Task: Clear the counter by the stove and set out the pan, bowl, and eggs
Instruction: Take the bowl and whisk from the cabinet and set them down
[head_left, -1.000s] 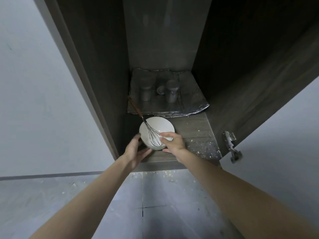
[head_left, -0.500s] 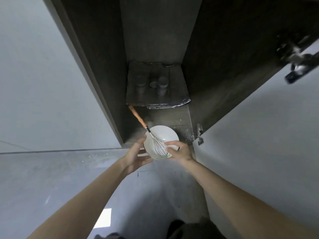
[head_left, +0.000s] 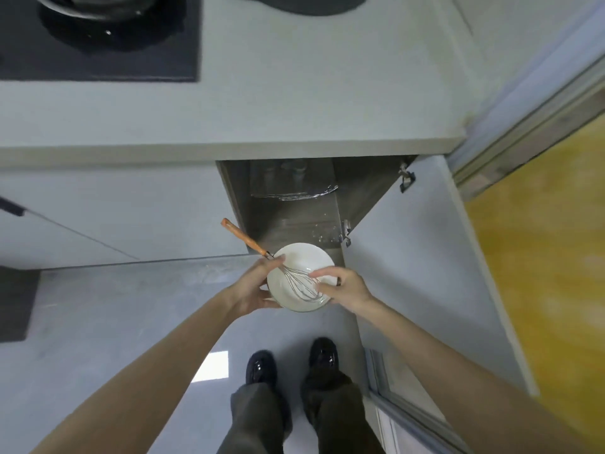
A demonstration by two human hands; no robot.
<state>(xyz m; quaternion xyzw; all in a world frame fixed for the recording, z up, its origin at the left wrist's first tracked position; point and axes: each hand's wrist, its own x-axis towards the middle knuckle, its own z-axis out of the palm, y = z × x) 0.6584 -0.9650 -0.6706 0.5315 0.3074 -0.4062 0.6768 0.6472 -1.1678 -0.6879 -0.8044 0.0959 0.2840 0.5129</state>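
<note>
Outside the cupboard now, off its shelf, the bowl with its whisk is gripped by left hand and right hand; next, probably, the tabletop above the cupboard.

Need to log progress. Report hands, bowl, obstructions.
Left hand and right hand grip white bowl, whisk inside. Bowl held outside cabinet, below counter. Open door close on the right.
</note>
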